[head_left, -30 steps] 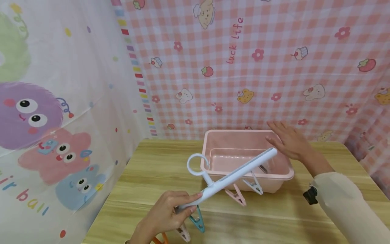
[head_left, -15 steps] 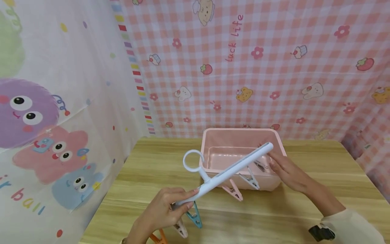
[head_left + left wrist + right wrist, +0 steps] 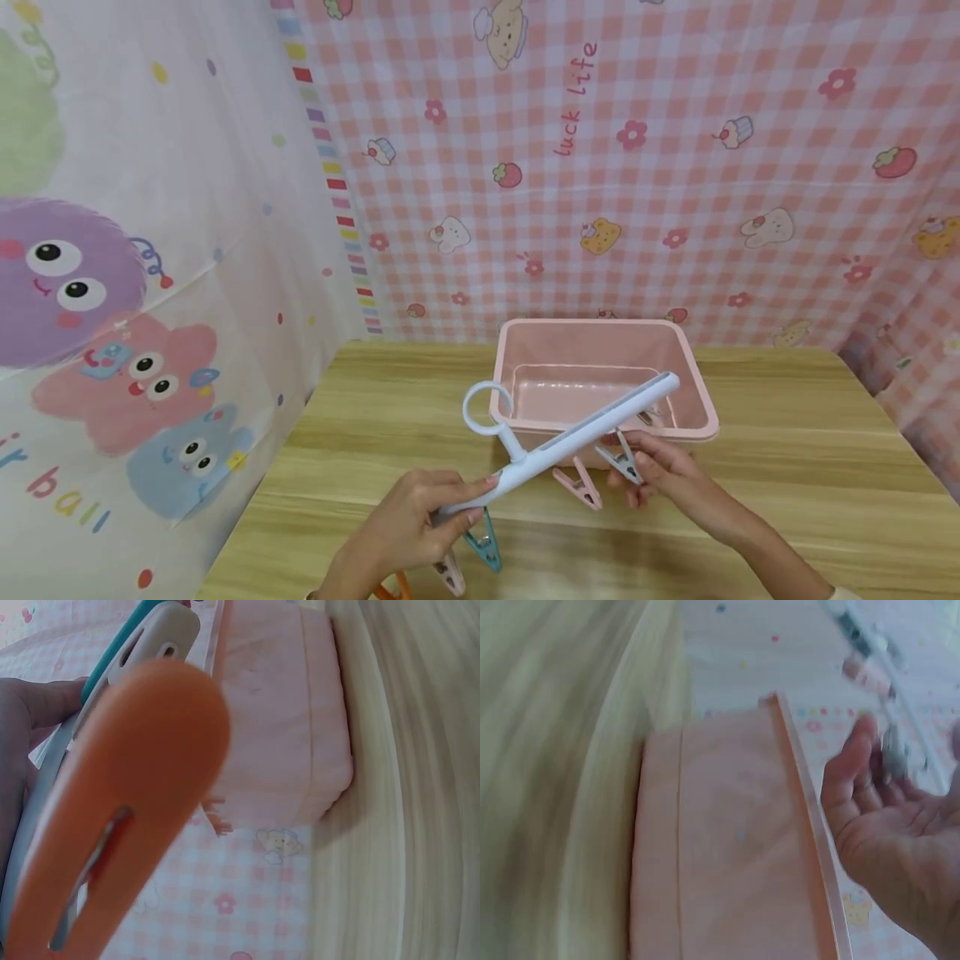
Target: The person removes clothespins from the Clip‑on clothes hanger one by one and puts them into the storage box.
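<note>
My left hand (image 3: 408, 517) grips the lower left end of a light blue clip hanger (image 3: 577, 439) with a round hook, held tilted above the table. From its bar hang an orange clip (image 3: 393, 587), a pale clip (image 3: 450, 575), a teal clip (image 3: 486, 546), a pink clip (image 3: 579, 486) and a light blue clip (image 3: 621, 458). The orange clip (image 3: 142, 750) looms large in the left wrist view. My right hand (image 3: 671, 475) is at the light blue clip, fingers bent behind it and thumb near its lower end. Whether it pinches the clip is unclear; the right wrist view is blurred.
A pink plastic bin (image 3: 697, 392) stands at the table's back, just behind the hanger. Inside it, a small clip-like object (image 3: 647, 415) shows partly behind the bar. Wood-grain table (image 3: 390, 408) surrounds the bin, with a checked cloth (image 3: 675, 192) behind.
My right hand has come from the bin's right rim down and toward me, to the light blue clip. My left hand and the hanger have stayed nearly in place.
</note>
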`<state>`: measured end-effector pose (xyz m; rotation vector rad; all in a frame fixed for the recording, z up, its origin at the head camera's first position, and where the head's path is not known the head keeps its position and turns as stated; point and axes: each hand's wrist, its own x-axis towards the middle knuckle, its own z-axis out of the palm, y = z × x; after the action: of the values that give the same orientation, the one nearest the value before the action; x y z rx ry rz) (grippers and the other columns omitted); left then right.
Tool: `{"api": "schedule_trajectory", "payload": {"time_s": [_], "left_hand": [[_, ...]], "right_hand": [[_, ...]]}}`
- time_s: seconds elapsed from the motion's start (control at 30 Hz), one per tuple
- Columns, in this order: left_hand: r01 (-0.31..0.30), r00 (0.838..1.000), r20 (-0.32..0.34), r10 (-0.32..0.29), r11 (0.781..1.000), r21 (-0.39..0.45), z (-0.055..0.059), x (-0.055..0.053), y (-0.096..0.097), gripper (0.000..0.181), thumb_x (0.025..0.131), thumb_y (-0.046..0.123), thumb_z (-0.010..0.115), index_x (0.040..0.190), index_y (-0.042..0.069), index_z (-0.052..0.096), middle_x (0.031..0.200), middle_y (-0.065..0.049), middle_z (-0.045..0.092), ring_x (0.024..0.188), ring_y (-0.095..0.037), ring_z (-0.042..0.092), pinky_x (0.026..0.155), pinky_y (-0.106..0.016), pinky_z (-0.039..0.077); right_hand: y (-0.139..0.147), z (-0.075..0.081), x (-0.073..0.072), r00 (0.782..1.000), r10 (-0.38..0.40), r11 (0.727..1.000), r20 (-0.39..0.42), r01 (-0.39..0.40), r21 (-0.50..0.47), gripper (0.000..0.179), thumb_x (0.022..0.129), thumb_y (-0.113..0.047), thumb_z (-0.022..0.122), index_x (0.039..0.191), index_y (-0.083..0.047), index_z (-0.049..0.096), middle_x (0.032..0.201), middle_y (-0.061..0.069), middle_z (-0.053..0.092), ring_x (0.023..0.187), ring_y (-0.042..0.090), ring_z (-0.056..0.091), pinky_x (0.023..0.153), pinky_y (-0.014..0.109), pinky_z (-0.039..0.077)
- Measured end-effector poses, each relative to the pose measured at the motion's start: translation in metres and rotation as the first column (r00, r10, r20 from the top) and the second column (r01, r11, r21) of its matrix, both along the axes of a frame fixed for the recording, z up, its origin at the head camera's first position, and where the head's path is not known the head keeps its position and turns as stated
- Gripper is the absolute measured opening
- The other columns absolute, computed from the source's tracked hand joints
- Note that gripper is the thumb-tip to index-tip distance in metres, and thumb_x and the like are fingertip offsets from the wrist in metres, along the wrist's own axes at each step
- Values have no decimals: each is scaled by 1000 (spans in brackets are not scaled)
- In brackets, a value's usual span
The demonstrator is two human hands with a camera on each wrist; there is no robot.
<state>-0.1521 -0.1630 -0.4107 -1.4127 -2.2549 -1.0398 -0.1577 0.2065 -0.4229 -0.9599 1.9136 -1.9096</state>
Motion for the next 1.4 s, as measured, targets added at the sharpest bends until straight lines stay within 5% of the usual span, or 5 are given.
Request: {"api": "schedule_trajectory", "payload": {"time_s": [0.4, 0.77, 1.1, 1.23, 1.4], "left_hand": [[-3, 1000, 16, 3, 999, -38, 1, 0, 5, 41, 87, 2, 74, 128, 3, 69, 74, 3, 70, 60, 13, 34, 49, -2, 33], [1, 1000, 26, -1, 1000, -31, 2, 2, 3, 42, 88, 2, 74, 130, 6, 69, 75, 4, 69, 61, 14, 33, 48, -2, 32], [8, 1000, 26, -7, 999, -41, 8, 4, 2, 39, 89, 4, 74, 128, 6, 70, 72, 4, 67, 61, 14, 31, 48, -2, 30], [18, 1000, 24, -17, 999, -39, 9, 4, 4, 41, 88, 3, 74, 129, 6, 70, 71, 4, 65, 62, 15, 31, 48, -2, 30], [20, 999, 37, -19, 999, -33, 8, 4, 5, 43, 87, 1, 75, 129, 5, 70, 69, 4, 64, 62, 15, 30, 48, -2, 30]], "right_hand": [[-33, -4, 17, 977, -123, 976, 172, 150, -155, 29, 112, -14, 30, 107, -22, 57, 62, 0, 24, 52, 17, 16, 47, 34, 12], [-30, -10, 14, 995, 8, 964, 96, 18, -265, 38, 110, -3, 22, 87, -23, 44, 60, 11, 19, 50, 24, 14, 44, 36, 10], [-11, 2, 15, 989, -98, 994, -111, 92, -62, 25, 106, 5, 33, 105, -8, 55, 62, 15, 25, 49, 25, 19, 40, 30, 18], [-6, 8, 17, 929, -240, 955, -282, 278, 101, 13, 104, 4, 44, 99, -2, 54, 67, 7, 33, 54, 11, 32, 44, 26, 33], [-2, 12, 18, 761, -337, 807, -554, 537, 247, 4, 101, -5, 58, 101, -9, 59, 92, 1, 68, 82, -6, 56, 62, 23, 53]]}}
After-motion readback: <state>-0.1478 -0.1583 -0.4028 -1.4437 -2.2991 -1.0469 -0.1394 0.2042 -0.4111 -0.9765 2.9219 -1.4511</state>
